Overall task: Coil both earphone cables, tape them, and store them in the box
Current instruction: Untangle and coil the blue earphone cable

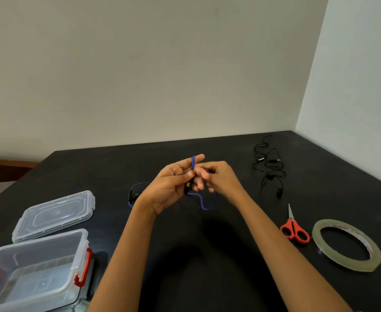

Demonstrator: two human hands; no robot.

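Above the middle of the dark surface (108, 172) our left hand (169, 190) holds the blue earphone cable (193, 163) — several turns wound over its raised fingers, the thumb pinning them. Our right hand (221, 179) sits just beside it, fingers curled; whether they pinch a strand we cannot tell. Loose blue cable trails onto the surface. At far right lies the black earphone cable (270, 167), uncoiled — nearer us the scissors (294, 231) and tape roll (375, 255); at left, the open box (81, 248) and its lid (54, 215).
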